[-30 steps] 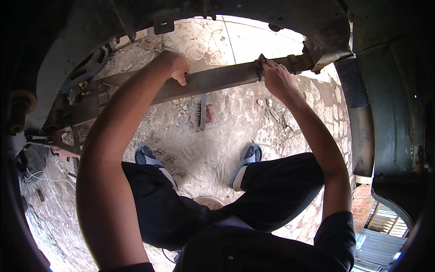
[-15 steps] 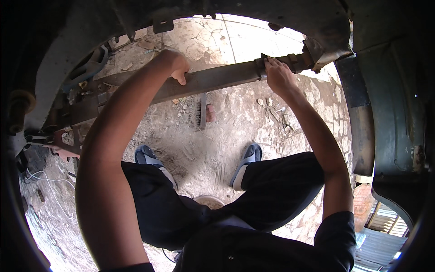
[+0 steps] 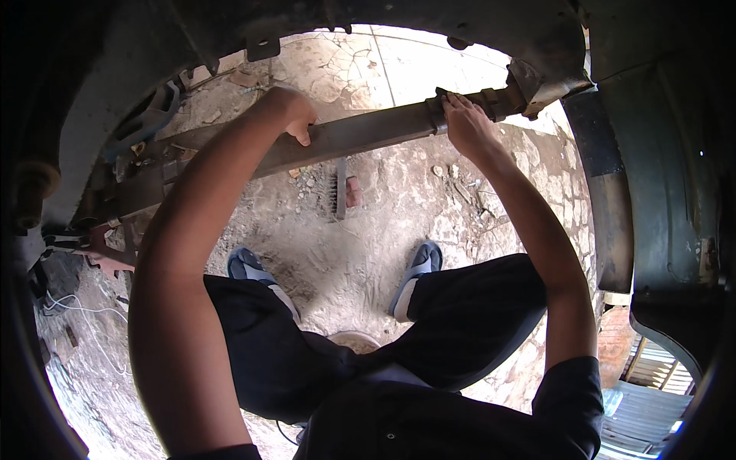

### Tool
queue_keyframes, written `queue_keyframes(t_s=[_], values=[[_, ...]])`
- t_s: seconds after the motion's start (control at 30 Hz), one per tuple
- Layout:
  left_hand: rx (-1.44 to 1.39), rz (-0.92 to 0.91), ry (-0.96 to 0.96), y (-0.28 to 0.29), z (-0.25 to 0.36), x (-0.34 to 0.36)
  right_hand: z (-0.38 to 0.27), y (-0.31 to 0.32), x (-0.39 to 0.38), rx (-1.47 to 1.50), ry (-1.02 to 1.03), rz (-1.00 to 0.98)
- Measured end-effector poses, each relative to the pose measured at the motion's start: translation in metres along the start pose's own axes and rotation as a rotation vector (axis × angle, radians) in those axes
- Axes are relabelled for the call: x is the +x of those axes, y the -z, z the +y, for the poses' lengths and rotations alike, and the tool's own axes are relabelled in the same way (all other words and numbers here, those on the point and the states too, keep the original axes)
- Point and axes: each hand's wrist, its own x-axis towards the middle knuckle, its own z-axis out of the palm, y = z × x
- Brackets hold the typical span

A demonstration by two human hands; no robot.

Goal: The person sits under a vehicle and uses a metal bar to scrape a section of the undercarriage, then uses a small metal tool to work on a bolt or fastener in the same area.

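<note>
A long dark metal leaf spring (image 3: 368,133) with bands clamped round it runs across the view, rising from the left to a rusty bracket (image 3: 529,90) at the right. My left hand (image 3: 295,119) is closed on its middle part; the thumb rests on the near face and the other fingers are mostly hidden. My right hand (image 3: 468,126) is closed over the bar beside a clamp band (image 3: 435,115) near the right end, its fingertips across the top. My left forearm covers part of the bar.
Dark vehicle bodywork (image 3: 368,15) arches overhead, with a greenish panel (image 3: 667,207) at right. A wire brush (image 3: 338,192) and a reddish block (image 3: 353,192) lie on the dusty ground between my feet. A white cable (image 3: 84,307) and a reddish shape I cannot make out (image 3: 113,261) are at left.
The bar and surroundings have shifted very slightly leftward in view. Both hands keep their places on the leaf spring.
</note>
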Motion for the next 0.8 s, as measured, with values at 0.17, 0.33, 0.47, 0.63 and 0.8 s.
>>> queue_keyframes(t_s=[0.17, 0.33, 0.47, 0.63, 0.8], values=[[0.001, 0.163, -0.076, -0.021, -0.016, 0.012, -0.015, 0.01, 0.001, 0.009, 0.0, -0.137], [-0.006, 0.034, -0.03, -0.008, -0.007, 0.014, -0.001, -0.001, 0.004, 0.056, 0.021, 0.028], [-0.017, 0.016, -0.017, -0.005, -0.001, 0.004, -0.008, 0.008, 0.003, 0.024, -0.008, -0.082], [-0.038, 0.028, -0.01, -0.017, -0.014, 0.017, -0.009, 0.013, 0.004, 0.043, 0.019, -0.052], [0.034, 0.183, -0.097, -0.016, -0.008, 0.013, -0.003, 0.007, 0.001, 0.081, -0.015, -0.055]])
